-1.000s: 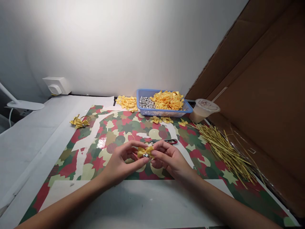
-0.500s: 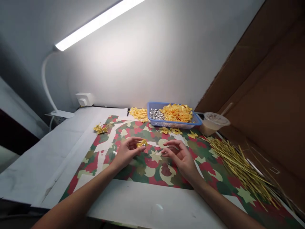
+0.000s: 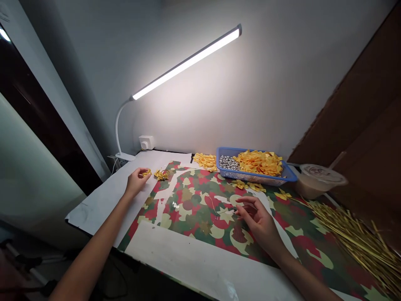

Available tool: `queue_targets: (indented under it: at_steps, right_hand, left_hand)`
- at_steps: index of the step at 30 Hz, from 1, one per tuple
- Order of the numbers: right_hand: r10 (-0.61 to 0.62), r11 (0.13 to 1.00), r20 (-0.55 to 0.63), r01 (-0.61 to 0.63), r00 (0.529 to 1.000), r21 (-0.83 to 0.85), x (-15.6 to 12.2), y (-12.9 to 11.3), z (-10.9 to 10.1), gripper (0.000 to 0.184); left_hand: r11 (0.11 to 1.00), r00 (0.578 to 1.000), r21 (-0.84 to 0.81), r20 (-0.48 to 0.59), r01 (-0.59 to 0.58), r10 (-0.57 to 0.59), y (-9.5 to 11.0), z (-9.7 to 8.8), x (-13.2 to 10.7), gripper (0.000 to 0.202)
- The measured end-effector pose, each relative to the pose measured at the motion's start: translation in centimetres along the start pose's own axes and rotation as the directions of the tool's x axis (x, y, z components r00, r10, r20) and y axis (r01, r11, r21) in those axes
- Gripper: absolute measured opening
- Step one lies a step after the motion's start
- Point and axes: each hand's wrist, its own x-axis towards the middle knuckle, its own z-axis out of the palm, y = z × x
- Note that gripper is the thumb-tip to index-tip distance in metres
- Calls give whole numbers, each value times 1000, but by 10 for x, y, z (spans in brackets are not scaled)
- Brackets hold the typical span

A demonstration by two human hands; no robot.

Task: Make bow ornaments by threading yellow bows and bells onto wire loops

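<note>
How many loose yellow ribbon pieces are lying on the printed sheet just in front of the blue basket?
3 yellow ribbon pieces, in front of the blue basket: one toward its left, one near its middle, one past its right corner. Overlaps could hide more.

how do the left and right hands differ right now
The left hand pinches a small yellow ribbon bow at its fingertips, while the right hand has its fingers loosely spread with nothing visibly held. The left hand is over the white sheet, farther from the camera, while the right hand is nearer, over the camouflage-print paper. Both hands are bare, with forearms reaching in from the table's near edge.
</note>
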Motion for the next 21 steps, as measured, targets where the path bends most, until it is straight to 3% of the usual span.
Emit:
queue_targets:
  at_steps: [6,9,11,13,14,16,17,19,21]
  right_hand:
    - [4,995,3,-4,1000,-97,-1,5,-1,45]
    - [-47,990,-33,42,998,-138,2,6,-6,37]
    - [-153,970,-141,121,978,-211,8,1,-17,33]
    - [-328,912,-338,202,882,-356,17,-6,-37,35]
    - [-419,881,-472,219,776,-420,22,-10,-49,39]
    - [-519,835,-601,209,608,-509,32,-15,-77,64]
    - [-526,827,-630,171,570,-536,37,-15,-89,78]
    - [-413,870,-682,40,603,-491,48,-8,-110,91]
    - [-232,933,-749,-76,621,-352,60,3,-122,115]
  left_hand:
    - [991,992,120,112,-65,51,-9,-16,0,35]
    - [979,992,172,74,-111,100,2,-23,2,37]
    - [970,990,200,21,-139,138,15,-30,0,39]
    - [961,983,218,-25,-171,181,30,-41,-10,41]
    - [957,979,222,-37,-188,201,37,-46,-20,42]
    - [951,971,225,-57,-214,232,46,-55,-46,41]
    - [949,971,232,-59,-214,234,47,-58,-62,41]
    - [961,979,211,-58,-181,197,42,-57,-95,39]
    - [980,985,150,-91,-131,145,29,-47,-124,40]
